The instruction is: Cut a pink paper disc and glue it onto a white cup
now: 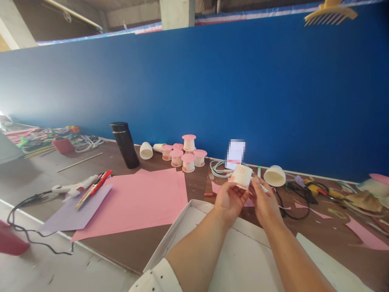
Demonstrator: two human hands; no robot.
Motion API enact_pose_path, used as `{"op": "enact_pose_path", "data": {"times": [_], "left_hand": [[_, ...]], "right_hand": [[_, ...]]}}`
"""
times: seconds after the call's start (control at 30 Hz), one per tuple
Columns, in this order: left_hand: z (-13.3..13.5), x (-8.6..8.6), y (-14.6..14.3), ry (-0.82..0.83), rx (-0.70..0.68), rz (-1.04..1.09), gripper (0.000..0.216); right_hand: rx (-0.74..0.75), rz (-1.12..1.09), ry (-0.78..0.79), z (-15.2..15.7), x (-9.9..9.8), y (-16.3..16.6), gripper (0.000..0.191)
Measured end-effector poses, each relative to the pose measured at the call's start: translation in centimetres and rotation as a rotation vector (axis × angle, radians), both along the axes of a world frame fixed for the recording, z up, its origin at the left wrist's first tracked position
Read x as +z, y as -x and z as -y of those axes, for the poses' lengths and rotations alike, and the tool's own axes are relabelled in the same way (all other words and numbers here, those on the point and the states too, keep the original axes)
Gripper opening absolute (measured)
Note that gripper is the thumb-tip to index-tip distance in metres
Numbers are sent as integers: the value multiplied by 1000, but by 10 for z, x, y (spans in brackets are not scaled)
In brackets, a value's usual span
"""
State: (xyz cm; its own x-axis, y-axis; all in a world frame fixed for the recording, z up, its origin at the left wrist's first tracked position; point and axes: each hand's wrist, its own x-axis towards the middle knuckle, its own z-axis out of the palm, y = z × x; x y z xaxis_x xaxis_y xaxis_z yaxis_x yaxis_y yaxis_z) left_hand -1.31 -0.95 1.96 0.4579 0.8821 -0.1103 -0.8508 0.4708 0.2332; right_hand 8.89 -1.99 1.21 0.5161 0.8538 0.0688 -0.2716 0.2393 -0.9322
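Observation:
My left hand [230,201] holds a small white paper cup [242,177] from below, its fingers curled around it. The cup is upside down and tilted, with an orange window-like drawing on its side. Close beside it, my right hand [266,202] is closed with thumb and fingertips near the cup. A slim white pen-like object [263,188] sticks out between those fingers; its tip is hidden. Behind the hands stands a bright, blurred-out phone screen [236,153]. Several cups with pink disc tops [188,162] are grouped further left, one stacked above the others.
Under my forearms lies a white shallow box [255,251]. Pink sheets [146,202], a lilac sheet [73,215], a red box cutter [99,184] and a corded glue gun [74,187] lie left. A black flask [125,145] stands behind. Cables and paper scraps [366,235] clutter the right.

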Motion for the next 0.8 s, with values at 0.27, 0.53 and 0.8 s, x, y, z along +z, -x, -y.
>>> {"op": "enact_pose_path", "data": {"times": [0.27, 0.53, 0.8], "left_hand": [[3, 4, -3, 11, -19, 5, 18], [3, 0, -5, 3, -40, -36, 17], [6, 0, -7, -43, -54, -111, 13]], "right_hand": [[32, -44, -47, 1, 1, 1, 52], [-5, -41, -24, 0, 1, 2, 56], [-111, 63, -1, -3, -8, -5, 60]]}}
